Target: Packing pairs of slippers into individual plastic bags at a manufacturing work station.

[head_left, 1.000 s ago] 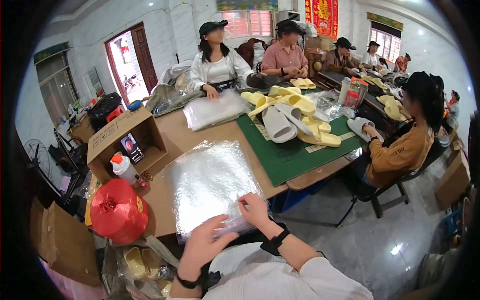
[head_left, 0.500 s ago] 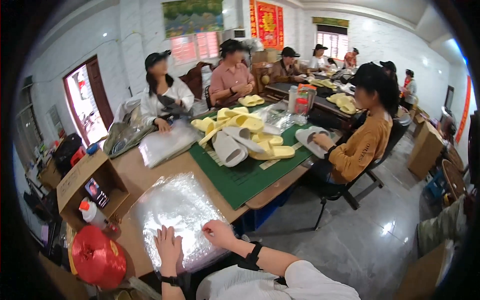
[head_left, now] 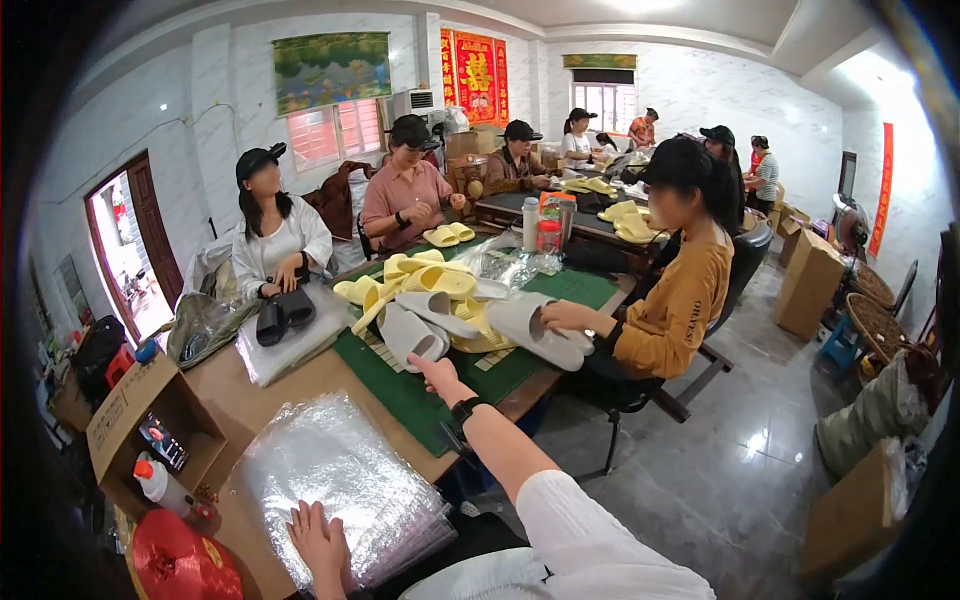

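Observation:
My left hand [head_left: 320, 545] lies with fingers spread on a stack of clear plastic bags [head_left: 335, 460] near me. My right arm stretches forward over the table. My right hand [head_left: 435, 376] has its fingers at the near end of a grey slipper [head_left: 405, 333], seemingly gripping its edge. That slipper is in a pile with yellow slippers [head_left: 430, 278] on a green cutting mat [head_left: 400, 400]. To the right, a co-worker in an orange top holds pale grey slippers [head_left: 535, 330].
On the left stand a cardboard box [head_left: 115, 410] with a phone [head_left: 162, 440] inside, a white bottle [head_left: 165, 485] and a red twine roll [head_left: 180, 560]. Across the table, a person in white handles black slippers [head_left: 285, 318] over more clear bags [head_left: 285, 355]. Several people work farther back.
My right hand has gone from the bag stack out to the grey slipper; my left hand stays on the bags. Black slippers now show at the person in white. The view has shifted.

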`<state>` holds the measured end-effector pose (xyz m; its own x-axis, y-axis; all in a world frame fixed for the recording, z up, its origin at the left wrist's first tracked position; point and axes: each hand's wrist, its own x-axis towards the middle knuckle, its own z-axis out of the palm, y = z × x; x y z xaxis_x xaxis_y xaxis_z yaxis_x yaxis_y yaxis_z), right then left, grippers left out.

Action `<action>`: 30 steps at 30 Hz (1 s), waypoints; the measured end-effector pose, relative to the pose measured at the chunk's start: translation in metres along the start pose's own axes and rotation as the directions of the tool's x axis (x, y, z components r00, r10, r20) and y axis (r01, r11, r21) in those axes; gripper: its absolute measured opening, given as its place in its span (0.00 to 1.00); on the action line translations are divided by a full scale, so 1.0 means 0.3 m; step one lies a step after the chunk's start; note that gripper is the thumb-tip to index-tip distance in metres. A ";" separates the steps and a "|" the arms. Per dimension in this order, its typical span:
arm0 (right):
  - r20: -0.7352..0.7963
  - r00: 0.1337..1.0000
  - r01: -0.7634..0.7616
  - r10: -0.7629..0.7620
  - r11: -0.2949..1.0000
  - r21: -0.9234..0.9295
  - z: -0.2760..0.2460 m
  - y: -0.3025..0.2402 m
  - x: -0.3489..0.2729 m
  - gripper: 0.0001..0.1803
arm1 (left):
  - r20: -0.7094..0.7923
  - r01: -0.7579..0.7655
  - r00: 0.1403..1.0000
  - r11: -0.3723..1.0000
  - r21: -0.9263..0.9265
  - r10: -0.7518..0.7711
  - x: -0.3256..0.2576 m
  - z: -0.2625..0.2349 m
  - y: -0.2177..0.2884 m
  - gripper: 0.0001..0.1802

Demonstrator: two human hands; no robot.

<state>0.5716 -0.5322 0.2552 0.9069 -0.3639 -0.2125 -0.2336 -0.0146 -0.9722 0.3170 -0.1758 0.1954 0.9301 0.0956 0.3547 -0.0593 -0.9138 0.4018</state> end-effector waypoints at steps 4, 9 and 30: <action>-0.026 1.000 0.009 -0.009 1.000 0.010 0.055 0.018 0.040 0.30 | -0.024 0.013 1.000 1.000 -0.001 -0.013 -0.019 -0.001 -0.012 0.28; -0.161 0.987 0.033 0.003 0.975 0.220 0.046 0.118 0.168 0.27 | 0.024 -0.049 0.999 0.999 -0.008 0.049 0.040 0.008 0.030 0.28; 0.556 0.687 0.239 -0.467 0.869 0.434 0.105 -0.397 -0.457 0.16 | -0.057 -0.012 0.998 1.000 -0.008 0.011 -0.019 -0.021 0.002 0.29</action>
<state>0.4861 -0.4511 0.3972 0.9275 0.2748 0.2534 0.1659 0.3048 -0.9379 0.3093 -0.1743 0.1988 0.9072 0.1077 0.4066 -0.0730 -0.9117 0.4044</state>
